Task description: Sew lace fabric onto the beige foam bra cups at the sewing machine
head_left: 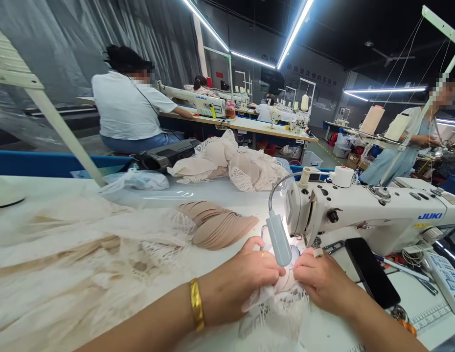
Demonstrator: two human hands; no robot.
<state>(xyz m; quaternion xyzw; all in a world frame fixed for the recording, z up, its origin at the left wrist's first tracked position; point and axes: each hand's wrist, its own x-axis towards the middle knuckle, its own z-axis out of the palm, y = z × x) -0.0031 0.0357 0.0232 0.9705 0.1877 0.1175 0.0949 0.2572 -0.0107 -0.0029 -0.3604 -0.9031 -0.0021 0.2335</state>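
Note:
Both my hands are at the needle end of a white sewing machine (374, 210). My left hand (255, 274), with a gold bangle at the wrist, has its fingers closed on a pale lace bra piece (279, 305). My right hand (323, 278) pinches the right side of the same piece. A grey gooseneck lamp (279, 239) lights the spot and hides part of the fabric and the needle area. Left of my hands lies a fanned stack of beige bra cups (223, 225). White lace fabric (84, 259) spreads across the left of the table.
A heap of lace bra pieces (235, 161) sits beyond the cups. Right of my hand lie a black phone (372, 271), scissors or tweezers, and a ruler (429, 315). A plastic bag (135, 181) is at the back left. Other people work at machines beyond.

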